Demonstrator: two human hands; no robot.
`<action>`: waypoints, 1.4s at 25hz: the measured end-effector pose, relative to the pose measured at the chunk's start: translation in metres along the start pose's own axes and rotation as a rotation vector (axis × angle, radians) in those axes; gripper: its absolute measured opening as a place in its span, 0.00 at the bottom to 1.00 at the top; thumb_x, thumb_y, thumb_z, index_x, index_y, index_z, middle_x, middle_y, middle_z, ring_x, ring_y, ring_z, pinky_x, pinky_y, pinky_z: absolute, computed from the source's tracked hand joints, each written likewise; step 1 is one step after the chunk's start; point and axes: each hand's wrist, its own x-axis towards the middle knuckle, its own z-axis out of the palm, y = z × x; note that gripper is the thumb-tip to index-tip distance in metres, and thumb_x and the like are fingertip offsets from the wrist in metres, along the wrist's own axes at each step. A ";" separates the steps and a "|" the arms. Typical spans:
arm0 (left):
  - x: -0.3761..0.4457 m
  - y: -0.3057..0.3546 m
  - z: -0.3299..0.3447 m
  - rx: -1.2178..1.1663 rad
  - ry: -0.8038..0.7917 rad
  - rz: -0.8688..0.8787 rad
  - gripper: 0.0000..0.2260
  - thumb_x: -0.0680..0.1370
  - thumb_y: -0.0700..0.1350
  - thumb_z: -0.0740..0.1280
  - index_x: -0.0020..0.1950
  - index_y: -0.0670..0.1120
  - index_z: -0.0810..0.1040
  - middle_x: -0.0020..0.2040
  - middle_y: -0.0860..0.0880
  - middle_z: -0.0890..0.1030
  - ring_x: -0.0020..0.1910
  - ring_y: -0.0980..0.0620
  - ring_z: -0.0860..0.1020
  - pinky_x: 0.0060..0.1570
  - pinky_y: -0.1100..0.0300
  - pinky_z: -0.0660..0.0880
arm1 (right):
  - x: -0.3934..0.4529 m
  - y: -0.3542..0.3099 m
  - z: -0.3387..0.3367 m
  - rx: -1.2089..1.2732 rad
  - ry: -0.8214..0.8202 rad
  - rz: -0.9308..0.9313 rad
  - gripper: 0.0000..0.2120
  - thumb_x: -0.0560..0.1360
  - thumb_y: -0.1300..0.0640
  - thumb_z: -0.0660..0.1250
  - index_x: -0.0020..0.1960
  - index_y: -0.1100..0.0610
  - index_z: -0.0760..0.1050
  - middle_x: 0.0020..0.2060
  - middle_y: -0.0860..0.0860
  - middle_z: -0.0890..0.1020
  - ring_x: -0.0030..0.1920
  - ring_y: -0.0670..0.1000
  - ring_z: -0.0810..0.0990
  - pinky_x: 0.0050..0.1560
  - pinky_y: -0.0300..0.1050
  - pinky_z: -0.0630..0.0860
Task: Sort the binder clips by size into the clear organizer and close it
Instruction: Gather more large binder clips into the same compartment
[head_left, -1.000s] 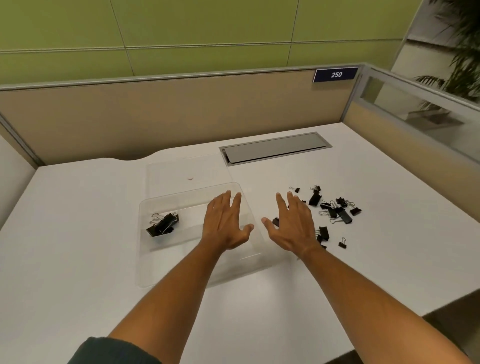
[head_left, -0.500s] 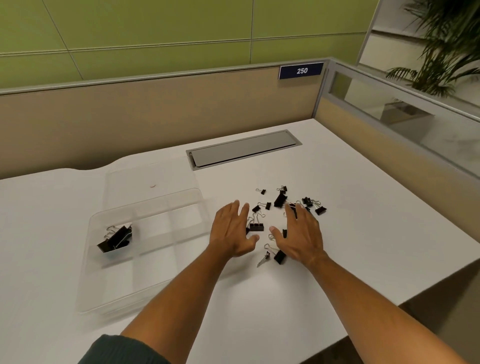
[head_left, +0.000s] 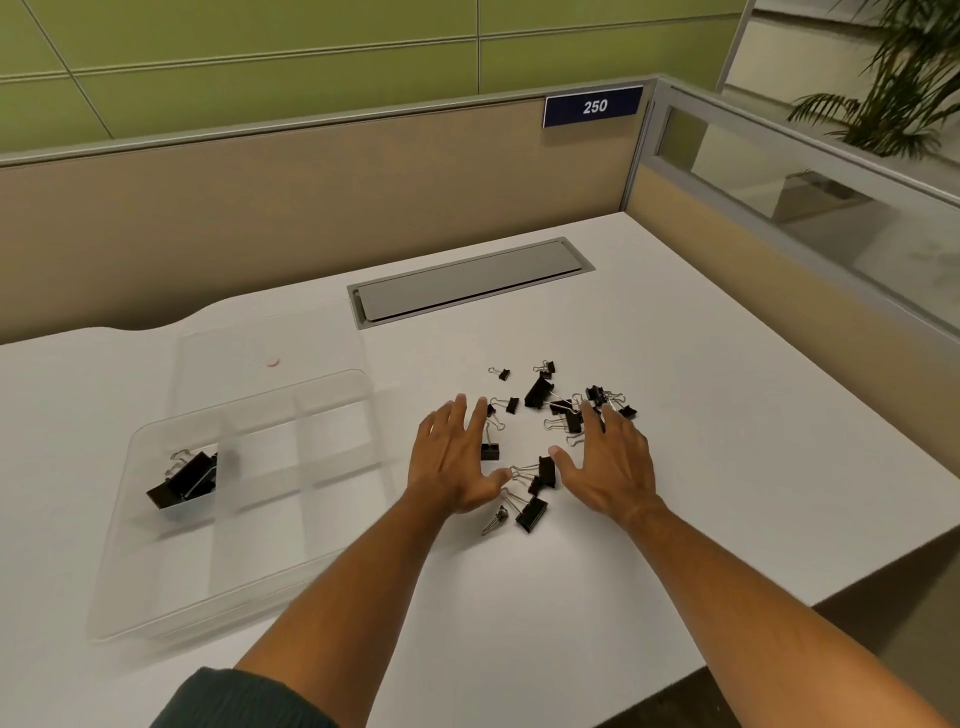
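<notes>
Binder clips (head_left: 545, 415) lie scattered between my left hand (head_left: 453, 462) and right hand (head_left: 613, 467), both spread flat and seemingly holding nothing, ready to gather them.

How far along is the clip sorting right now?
Early. Done: a few large clips sit in one compartment of the open organizer. In hand: nothing; left hand and right hand hover open over the loose clips. Left: sorting those, closing the lid.

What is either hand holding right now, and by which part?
Nothing. The left hand and right hand are both spread open, palms down, over the loose binder clips on the desk, with no clip pinched or gripped.
</notes>
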 end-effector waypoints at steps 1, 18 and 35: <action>0.003 0.000 0.002 -0.006 0.000 -0.010 0.44 0.72 0.70 0.56 0.79 0.49 0.43 0.79 0.41 0.47 0.78 0.42 0.49 0.76 0.47 0.50 | 0.006 -0.001 0.002 0.003 0.000 -0.014 0.39 0.75 0.36 0.58 0.77 0.56 0.53 0.75 0.61 0.60 0.75 0.59 0.57 0.74 0.55 0.56; 0.022 -0.008 0.017 -0.031 -0.024 -0.105 0.44 0.73 0.71 0.54 0.78 0.50 0.37 0.79 0.42 0.39 0.78 0.45 0.39 0.76 0.47 0.42 | 0.081 -0.028 0.028 -0.031 -0.088 -0.227 0.19 0.79 0.51 0.61 0.70 0.51 0.67 0.68 0.59 0.69 0.64 0.57 0.72 0.67 0.52 0.65; -0.026 -0.080 -0.031 0.054 0.127 -0.135 0.43 0.73 0.71 0.52 0.79 0.50 0.39 0.79 0.41 0.40 0.78 0.43 0.39 0.76 0.46 0.39 | 0.050 -0.120 -0.009 0.168 0.095 -0.375 0.19 0.76 0.50 0.66 0.65 0.56 0.72 0.55 0.56 0.72 0.48 0.55 0.79 0.48 0.47 0.80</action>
